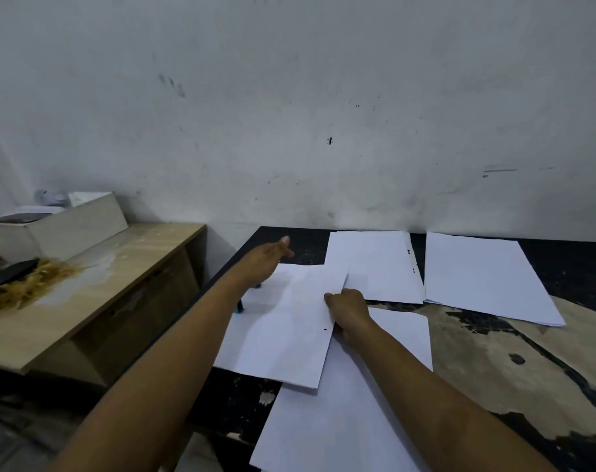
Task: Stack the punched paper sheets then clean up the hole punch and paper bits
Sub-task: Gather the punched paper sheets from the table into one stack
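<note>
Right hand (pixel 349 310) gripping sheet (pixel 286 328) edge, seemingly

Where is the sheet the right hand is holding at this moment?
In the head view the held sheet lies left of centre on the black table, gripped at its right edge by the right hand, overlapping the near sheet.

A black table (pixel 562 267) with its top worn through to pale patches fills the lower right of the frame, pushed against the wall. White paper sheets lie straight on it: one pile (pixel 484 274) at the right, another sheet (pixel 375 264) with punched holes along its right edge beside it at centre, a large sheet (pixel 341 420) at the bottom edge. At the left stands a lower wooden bench (pixel 136 267) carrying a pale box (pixel 68 229) and a scatter of yellowish shavings (pixel 27 284).
</note>
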